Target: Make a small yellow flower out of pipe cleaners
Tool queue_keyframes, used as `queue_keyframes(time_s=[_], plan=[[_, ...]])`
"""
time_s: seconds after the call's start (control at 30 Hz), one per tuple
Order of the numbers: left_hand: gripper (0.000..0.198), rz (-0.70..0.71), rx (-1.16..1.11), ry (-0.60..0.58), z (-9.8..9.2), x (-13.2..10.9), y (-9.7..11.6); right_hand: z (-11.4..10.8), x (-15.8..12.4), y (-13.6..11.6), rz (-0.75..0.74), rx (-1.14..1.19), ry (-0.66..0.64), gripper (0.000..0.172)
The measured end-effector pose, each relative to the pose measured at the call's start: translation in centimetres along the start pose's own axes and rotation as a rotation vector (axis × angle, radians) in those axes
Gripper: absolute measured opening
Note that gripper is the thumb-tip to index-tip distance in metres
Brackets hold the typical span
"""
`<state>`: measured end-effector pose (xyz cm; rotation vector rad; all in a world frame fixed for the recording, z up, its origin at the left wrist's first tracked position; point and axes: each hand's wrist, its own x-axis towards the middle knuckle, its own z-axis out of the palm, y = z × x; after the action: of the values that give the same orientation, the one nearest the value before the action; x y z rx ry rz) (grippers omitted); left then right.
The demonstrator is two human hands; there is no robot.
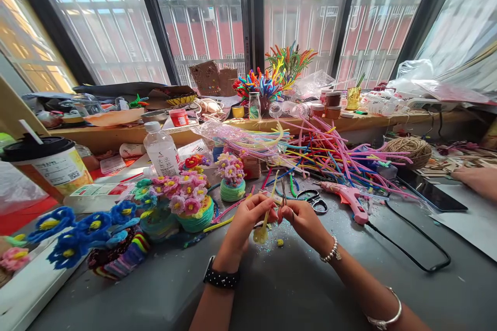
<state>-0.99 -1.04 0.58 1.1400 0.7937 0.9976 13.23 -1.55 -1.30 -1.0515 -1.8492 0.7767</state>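
Observation:
Near the middle of the table, my left hand [250, 217] pinches a pale yellow pipe cleaner [276, 183] that stands upright between the fingers. A pale yellow fuzzy flower shape [261, 234] hangs just below those fingertips. Close beside it, my right hand [303, 222] is closed around a thin, dark, pointed tool [283, 194], its tip upward; the fingers hide the rest. On the table under both hands lie a small yellow fuzzy ball [280, 242] and scattered glitter. Black-handled scissors [313, 200] rest just beyond my right hand.
A pink glue gun [345, 197] with a black cord lies right, near a phone [435, 194] and another person's hand [477, 181]. Pipe cleaners [330, 147] pile up behind. Blue flowers [93, 227], pink flowers [190, 191], a bottle [161, 150] and a cup [50, 165] stand left.

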Motion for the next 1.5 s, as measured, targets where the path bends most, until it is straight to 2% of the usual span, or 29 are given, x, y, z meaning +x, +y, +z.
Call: queue_keyframes(time_s=[0.4, 0.53, 0.7, 1.0, 1.23, 1.5], plan=[[0.023, -0.032, -0.02, -0.028, 0.16, -0.08, -0.03, 0.29, 0.0, 0.08, -0.005, -0.06, -0.055, 0.065], [0.023, -0.026, -0.009, -0.041, 0.25, -0.12, 0.01, 0.29, 0.03, 0.11, 0.022, -0.164, -0.005, 0.065], [0.025, -0.003, 0.035, -0.032, 0.29, -0.09, 0.05, 0.28, 0.09, 0.21, 0.043, -0.21, 0.069, 0.056], [0.024, -0.006, 0.038, 0.003, 0.09, 0.2, -0.21, 0.42, 0.23, 0.63, 0.08, -0.22, 0.09, 0.051], [0.021, -0.009, 0.028, 0.027, 0.06, 0.06, -0.12, 0.29, 0.24, 0.51, 0.088, -0.188, 0.121, 0.056], [0.019, 0.041, 0.021, -0.007, -0.17, 0.16, -0.32, 0.4, 0.15, 0.33, 0.027, -0.087, -0.065, 0.069]])
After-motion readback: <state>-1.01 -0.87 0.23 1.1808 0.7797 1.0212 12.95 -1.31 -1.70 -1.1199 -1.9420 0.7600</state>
